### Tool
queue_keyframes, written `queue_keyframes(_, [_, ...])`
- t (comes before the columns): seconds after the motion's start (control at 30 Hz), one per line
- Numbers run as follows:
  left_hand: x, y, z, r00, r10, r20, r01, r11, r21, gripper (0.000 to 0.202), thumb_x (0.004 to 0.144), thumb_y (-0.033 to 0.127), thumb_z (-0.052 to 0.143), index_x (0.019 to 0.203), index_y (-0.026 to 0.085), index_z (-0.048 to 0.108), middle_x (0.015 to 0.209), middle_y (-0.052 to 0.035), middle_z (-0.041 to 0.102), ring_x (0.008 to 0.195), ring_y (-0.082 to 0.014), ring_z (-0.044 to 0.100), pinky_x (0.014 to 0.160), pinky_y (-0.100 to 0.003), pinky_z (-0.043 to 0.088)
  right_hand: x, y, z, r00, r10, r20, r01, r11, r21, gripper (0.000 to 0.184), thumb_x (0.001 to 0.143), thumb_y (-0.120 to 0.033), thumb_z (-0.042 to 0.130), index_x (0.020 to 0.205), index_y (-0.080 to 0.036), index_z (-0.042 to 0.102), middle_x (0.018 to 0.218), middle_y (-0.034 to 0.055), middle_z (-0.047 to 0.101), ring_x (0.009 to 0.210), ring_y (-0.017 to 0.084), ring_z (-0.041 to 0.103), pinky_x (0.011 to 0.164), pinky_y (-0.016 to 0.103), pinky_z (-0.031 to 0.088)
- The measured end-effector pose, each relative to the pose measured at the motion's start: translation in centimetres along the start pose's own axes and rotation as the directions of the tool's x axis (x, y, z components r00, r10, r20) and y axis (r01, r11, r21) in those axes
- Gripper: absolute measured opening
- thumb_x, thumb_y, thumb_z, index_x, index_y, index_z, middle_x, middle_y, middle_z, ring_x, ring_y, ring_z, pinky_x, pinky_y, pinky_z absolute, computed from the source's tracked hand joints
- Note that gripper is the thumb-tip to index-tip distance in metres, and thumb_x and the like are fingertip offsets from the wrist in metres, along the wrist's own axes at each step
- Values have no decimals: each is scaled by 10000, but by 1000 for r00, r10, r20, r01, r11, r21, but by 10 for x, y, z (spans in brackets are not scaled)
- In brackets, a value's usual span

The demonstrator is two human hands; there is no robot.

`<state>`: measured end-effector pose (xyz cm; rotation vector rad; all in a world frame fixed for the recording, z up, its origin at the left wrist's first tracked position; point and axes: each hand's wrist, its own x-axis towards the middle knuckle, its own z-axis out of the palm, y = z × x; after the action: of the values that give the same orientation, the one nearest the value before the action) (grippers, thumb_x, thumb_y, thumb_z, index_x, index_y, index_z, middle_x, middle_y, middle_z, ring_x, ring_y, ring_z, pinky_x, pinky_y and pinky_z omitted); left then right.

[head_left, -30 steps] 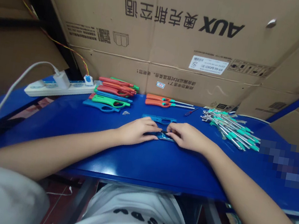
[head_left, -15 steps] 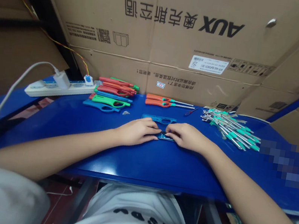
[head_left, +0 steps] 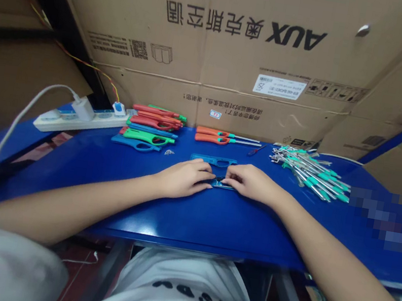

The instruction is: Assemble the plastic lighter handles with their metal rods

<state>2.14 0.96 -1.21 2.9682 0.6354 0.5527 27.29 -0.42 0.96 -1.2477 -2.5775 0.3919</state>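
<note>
Near the middle of the blue table, both hands meet over a blue lighter casing half (head_left: 223, 186) lying flat, with a thin white wire in it. My left hand (head_left: 185, 178) is closed, its fingers and thumb gripping the left end of the casing. At the right side, my right hand (head_left: 253, 182) pinches at a small black part (head_left: 219, 178) in the casing; the fingertips partly hide it. Just beyond the hands lies another blue casing half (head_left: 208, 159) with a trigger opening.
Red, green and blue lighter casings (head_left: 149, 137) are piled at left, near small screws (head_left: 169, 152) and a power strip (head_left: 70, 121). Two orange lighters (head_left: 211, 136) and a screwdriver (head_left: 255, 152) lie at the back. Metal lighter tubes (head_left: 315, 177) are heaped at right. A cardboard wall (head_left: 232, 53) stands behind.
Both hands stay almost in place over the casing, with only slight finger movement around the black part. The view shifts very slightly.
</note>
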Motion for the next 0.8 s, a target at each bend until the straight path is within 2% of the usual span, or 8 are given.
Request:
queue_keyframes(0.13, [0, -1, 3, 1000, -10, -5, 9, 1000, -27, 374, 1009, 335, 521, 1336, 181, 617, 1139, -111, 645, 1063, -235, 602, 950, -377, 520, 0, 3, -2, 998, -57, 5, 57, 998, -15, 175, 942, -280, 598, 816, -179, 663, 791, 48, 704, 686, 157, 592, 637, 251, 370])
queue_keyframes(0.3, [-1, 3, 1, 1000, -7, 0, 7, 1000, -1, 334, 1014, 298, 510, 1295, 189, 652, 1115, -111, 630, 1039, -227, 602, 917, -358, 521, -3, 3, -8, 989, -145, -17, 145, 989, 14, 175, 959, -253, 550, 928, -182, 708, 918, 68, 737, 777, 168, 636, 710, 264, 420])
queue_keyframes(0.5, [-1, 10, -3, 999, -34, 28, 31, 996, 81, 314, 1007, 282, 517, 1252, 163, 673, 1050, -106, 633, 980, -227, 610, 868, -347, 531, -10, -1, -18, 989, -146, 13, 145, 987, 77, 141, 895, -299, 629, 856, -171, 677, 773, 30, 666, 640, 129, 552, 600, 242, 390])
queue_keyframes(0.63, [-3, 8, 1, 1000, -22, -6, 22, 1000, 13, 300, 999, 250, 521, 1240, 150, 670, 1125, -115, 644, 1042, -227, 620, 918, -350, 530, -10, -1, -17, 989, -139, 41, 135, 987, 86, 88, 852, -253, 651, 880, -172, 669, 786, 20, 643, 633, 119, 532, 605, 238, 395])
queue_keyframes(0.8, [-3, 5, 5, 998, -20, -57, 15, 996, -88, 332, 979, 235, 550, 1290, 159, 634, 1218, -115, 642, 1124, -231, 614, 992, -362, 511, -9, 2, -15, 989, -136, 53, 130, 986, 103, 120, 835, -247, 674, 933, -181, 661, 808, 15, 640, 665, 125, 535, 622, 239, 403])
